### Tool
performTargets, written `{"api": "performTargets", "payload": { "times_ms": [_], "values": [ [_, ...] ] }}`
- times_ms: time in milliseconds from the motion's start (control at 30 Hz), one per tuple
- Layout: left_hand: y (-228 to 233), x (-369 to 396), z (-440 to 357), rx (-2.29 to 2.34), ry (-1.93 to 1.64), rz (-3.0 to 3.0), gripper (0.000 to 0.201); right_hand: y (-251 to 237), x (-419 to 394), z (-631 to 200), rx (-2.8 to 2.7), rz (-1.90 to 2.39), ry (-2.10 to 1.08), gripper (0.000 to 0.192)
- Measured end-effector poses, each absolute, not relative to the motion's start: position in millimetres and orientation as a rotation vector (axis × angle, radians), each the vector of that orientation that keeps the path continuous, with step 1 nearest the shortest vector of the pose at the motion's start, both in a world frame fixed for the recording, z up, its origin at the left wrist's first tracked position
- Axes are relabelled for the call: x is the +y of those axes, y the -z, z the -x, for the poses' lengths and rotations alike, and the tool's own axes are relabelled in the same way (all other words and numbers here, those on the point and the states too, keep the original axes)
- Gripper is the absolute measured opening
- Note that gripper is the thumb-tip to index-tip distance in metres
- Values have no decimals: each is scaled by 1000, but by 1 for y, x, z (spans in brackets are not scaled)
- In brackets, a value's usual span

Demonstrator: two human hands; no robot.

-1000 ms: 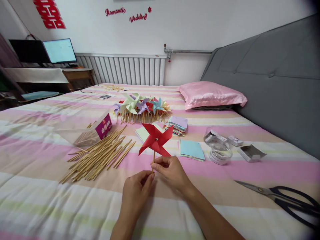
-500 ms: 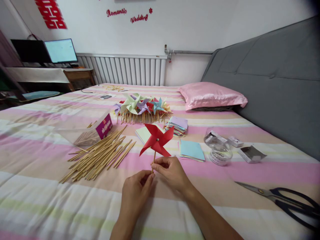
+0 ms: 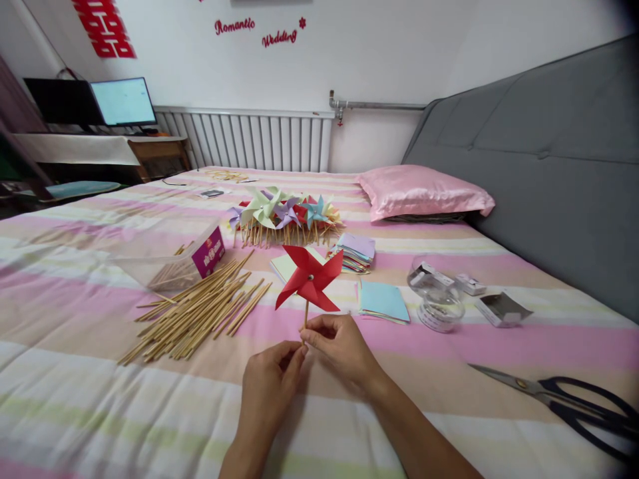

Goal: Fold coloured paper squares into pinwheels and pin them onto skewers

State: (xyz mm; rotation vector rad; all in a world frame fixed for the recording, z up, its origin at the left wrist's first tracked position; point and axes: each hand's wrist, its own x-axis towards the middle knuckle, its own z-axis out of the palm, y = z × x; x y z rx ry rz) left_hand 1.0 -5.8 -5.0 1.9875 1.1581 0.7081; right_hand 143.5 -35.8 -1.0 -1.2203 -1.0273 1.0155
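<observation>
A red paper pinwheel [image 3: 310,278] on a thin wooden stick stands upright in front of me, a small pin at its centre. My right hand [image 3: 337,346] pinches the stick just below the blades. Lower down, my left hand [image 3: 274,372] grips the bottom end of the same stick between thumb and fingers. Behind the pinwheel lies a pale stack of paper [image 3: 289,265], partly covered by the blades. Loose wooden sticks [image 3: 194,313] are heaped to the left of my hands, beside a clear plastic box [image 3: 172,269] with a purple label.
Finished pinwheels [image 3: 279,213] lie in a row farther back. Blue paper squares [image 3: 383,301] and a multicoloured paper stack [image 3: 353,253] rest to the right, near clear round containers [image 3: 439,309]. Large scissors [image 3: 544,389] lie at the right; a pink pillow [image 3: 424,189] sits by the headboard.
The pinwheel's red blades have turned a little and shifted slightly left. Both hands keep their hold on the stick, nearly in the same place.
</observation>
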Motion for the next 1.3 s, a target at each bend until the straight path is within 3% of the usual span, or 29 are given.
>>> {"api": "performTargets", "payload": {
  "times_ms": [1300],
  "values": [
    [2,-6,-1,1165,-749,-1954,32,3,-38,-143,-1152,1261,-1008,12]
  ]
}}
